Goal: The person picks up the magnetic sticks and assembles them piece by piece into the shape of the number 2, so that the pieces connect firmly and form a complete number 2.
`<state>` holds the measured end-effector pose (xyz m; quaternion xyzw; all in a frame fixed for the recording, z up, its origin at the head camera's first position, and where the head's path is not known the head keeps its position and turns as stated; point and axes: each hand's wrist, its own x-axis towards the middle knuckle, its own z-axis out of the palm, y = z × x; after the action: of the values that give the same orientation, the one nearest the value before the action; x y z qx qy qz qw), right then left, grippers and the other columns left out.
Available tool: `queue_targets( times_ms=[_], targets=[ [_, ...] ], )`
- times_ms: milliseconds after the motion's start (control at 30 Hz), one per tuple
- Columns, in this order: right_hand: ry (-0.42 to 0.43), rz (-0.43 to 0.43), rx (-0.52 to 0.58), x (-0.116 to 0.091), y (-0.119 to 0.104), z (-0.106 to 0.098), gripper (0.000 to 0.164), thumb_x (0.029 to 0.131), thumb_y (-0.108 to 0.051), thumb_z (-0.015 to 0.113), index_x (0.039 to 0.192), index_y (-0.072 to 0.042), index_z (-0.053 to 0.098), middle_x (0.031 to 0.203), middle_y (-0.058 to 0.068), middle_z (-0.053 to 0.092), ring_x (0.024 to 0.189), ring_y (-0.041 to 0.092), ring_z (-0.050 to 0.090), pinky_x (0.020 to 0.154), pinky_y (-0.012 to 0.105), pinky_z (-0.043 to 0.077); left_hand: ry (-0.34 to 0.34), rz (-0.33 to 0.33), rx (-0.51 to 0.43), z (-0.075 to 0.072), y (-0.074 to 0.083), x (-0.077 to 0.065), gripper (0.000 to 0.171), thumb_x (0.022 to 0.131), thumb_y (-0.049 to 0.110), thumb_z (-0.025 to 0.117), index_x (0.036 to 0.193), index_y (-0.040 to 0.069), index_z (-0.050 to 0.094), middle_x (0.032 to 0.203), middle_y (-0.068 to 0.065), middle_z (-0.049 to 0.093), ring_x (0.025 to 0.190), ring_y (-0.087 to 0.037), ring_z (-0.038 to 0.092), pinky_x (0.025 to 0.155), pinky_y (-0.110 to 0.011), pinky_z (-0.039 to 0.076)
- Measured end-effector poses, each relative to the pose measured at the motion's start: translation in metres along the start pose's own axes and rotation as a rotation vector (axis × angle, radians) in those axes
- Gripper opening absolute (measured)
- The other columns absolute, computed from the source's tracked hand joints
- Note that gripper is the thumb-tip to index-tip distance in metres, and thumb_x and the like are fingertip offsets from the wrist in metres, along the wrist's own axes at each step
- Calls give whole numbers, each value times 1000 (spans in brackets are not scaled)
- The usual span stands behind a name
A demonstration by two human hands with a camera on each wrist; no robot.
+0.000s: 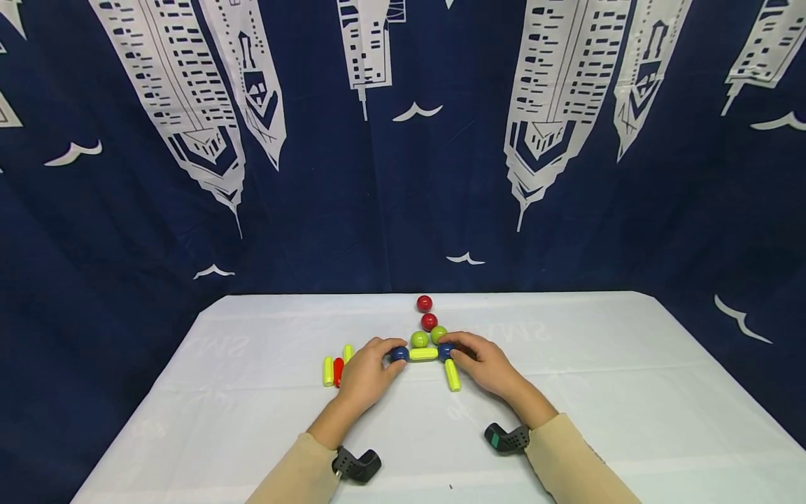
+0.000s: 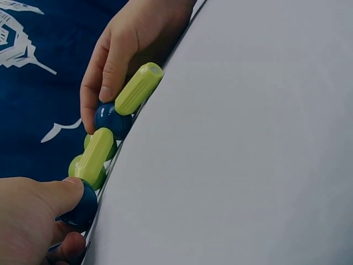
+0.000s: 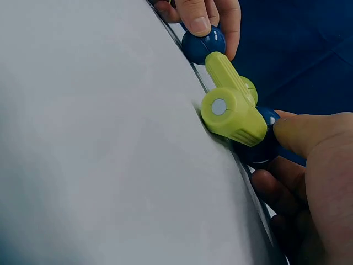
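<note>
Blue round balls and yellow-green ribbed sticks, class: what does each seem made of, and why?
Blue round balls: glossy, sharp highlights; probably hard plastic, though coated metal is possible. Yellow-green ribbed sticks: satin, moulded-looking grooves suggest plastic. Grey end disc: smooth, perhaps metal.

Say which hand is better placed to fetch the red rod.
Probably the left hand: the red rod lies close beside it, while the right hand is farther off. Each holds a blue ball; the left must release first.

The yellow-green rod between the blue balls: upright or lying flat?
Lying flat: the head view shows the rod stretching lengthwise from the left blue ball to the right blue ball.
</note>
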<state>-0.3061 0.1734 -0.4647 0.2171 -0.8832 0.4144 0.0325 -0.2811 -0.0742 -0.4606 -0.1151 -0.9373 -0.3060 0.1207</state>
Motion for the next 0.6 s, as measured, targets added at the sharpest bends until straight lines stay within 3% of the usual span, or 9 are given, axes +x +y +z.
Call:
queue_targets(
  times_ms=[400,600],
  targets=[
    [-7,18,-16,2,-2,3,30,100,-15,59,128,-23,65,134,1,65,124,24,60,105,49,47,6,-5,8,-1,-1,-3,33,89,29,75,122,25,71,108,0,70,86,-13,63,62,-21,44],
    [37,6,-32,1,1,2,29,99,-15,61,125,-26,67,117,-3,67,96,13,59,87,31,50,12,0,13,-1,-1,-1,33,89,30,75,121,27,71,107,1,69,85,-12,62,61,-21,43]
  ],
)
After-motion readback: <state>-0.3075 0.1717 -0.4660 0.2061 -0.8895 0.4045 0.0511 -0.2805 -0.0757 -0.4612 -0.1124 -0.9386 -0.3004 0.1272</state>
